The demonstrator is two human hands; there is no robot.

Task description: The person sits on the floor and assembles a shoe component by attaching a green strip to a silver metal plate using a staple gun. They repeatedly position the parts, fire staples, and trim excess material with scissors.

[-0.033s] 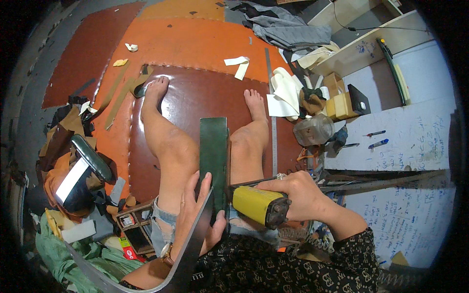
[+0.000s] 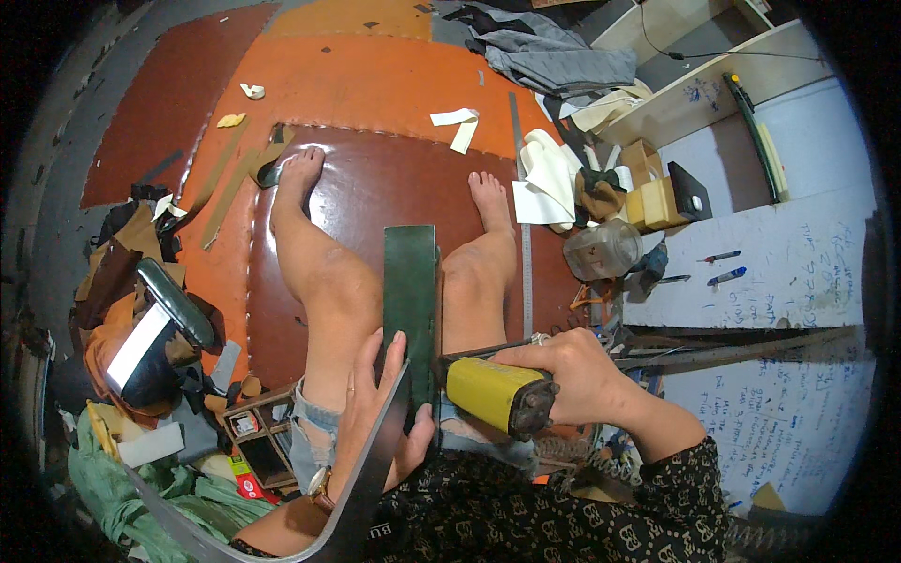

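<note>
I sit on the floor with bare legs stretched over a dark brown leather sheet (image 2: 375, 188). My left hand (image 2: 375, 422) grips a dark green flat strip (image 2: 410, 291) that stands upright between my knees. My right hand (image 2: 568, 375) is closed around a yellow-handled tool (image 2: 488, 394), whose front end presses against the strip's right edge. A long dark strap (image 2: 361, 497) curves up from the lower left and passes in front of my left wrist, which wears a watch.
An orange mat (image 2: 375, 75) lies beyond the sheet. A metal ruler (image 2: 519, 169), white paper pieces (image 2: 540, 178), a glass jar (image 2: 601, 249) and a white board (image 2: 788, 253) with pens lie to the right. Leather scraps (image 2: 131, 253), a small tray (image 2: 258, 436) and green cloth (image 2: 131, 488) crowd the left.
</note>
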